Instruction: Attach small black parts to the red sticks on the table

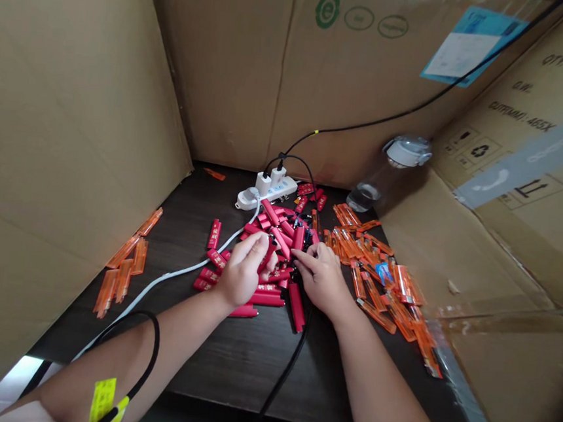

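Currently, the left hand [242, 272] is clamped on one red lighter [269, 252] above the red lighter pile [281, 242], which covers the middle of the dark table [228, 370]. The right hand [323, 277] is positioned at the pile's 3 o'clock edge, index finger extended; whether its fingers grip an item cannot be determined. Relative to the pile: power strip [286, 186], 11 o'clock; water bottle [377, 180], 2 o'clock; orange lighters [373, 291], 3 o'clock; smaller orange group [123, 280], 9 o'clock.
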{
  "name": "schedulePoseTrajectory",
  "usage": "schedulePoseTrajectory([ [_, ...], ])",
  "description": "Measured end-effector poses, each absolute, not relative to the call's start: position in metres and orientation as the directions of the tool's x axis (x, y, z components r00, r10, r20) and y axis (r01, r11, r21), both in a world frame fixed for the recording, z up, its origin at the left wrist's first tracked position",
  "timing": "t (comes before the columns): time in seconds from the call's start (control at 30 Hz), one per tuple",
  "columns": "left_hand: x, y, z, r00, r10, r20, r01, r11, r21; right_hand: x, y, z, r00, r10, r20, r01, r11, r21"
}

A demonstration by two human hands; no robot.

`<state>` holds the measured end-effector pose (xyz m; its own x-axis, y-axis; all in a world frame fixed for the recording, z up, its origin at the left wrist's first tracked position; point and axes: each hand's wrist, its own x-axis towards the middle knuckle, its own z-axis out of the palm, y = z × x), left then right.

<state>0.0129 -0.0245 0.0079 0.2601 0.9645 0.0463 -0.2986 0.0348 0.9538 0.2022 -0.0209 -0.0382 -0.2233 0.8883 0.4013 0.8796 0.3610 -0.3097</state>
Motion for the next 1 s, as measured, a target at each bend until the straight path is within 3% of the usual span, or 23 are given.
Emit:
schedulePoseTrajectory([
  [0.17,0.014,-0.029,0.011,0.371,0.927,0.051,-0.199,0.025,0.980,0.198,-0.023,-0.031,-0.212,0.871,0.444,0.840,0.395,-0.372],
  [0.33,0.017,-0.028,0.007,0.427,0.903,-0.038,-0.170,0.122,0.978,0.194,-0.029,-0.021,-0.008,0.842,0.539,0.631,0.422,-0.651],
  [0.4,0.018,-0.028,0.007,0.500,0.862,-0.077,-0.167,0.183,0.969,0.192,-0.033,-0.018,0.111,0.856,0.505,0.507,0.388,-0.770],
  [0.53,0.018,-0.028,0.010,0.615,0.784,-0.080,-0.156,0.221,0.963,0.188,-0.039,-0.012,0.285,0.909,0.305,0.215,0.249,-0.944],
  [0.63,0.018,-0.028,0.010,0.629,0.775,-0.063,-0.132,0.186,0.974,0.185,-0.042,-0.008,0.272,0.927,0.258,0.120,0.234,-0.965],
  [0.83,0.019,-0.027,0.007,0.593,0.802,-0.070,-0.112,0.168,0.979,0.182,-0.045,-0.001,0.231,0.890,0.393,0.226,0.344,-0.912],
  [1.0,0.018,-0.027,0.011,0.575,0.816,-0.058,-0.132,0.162,0.978,0.184,-0.046,0.001,0.223,0.924,0.312,0.139,0.286,-0.948],
])
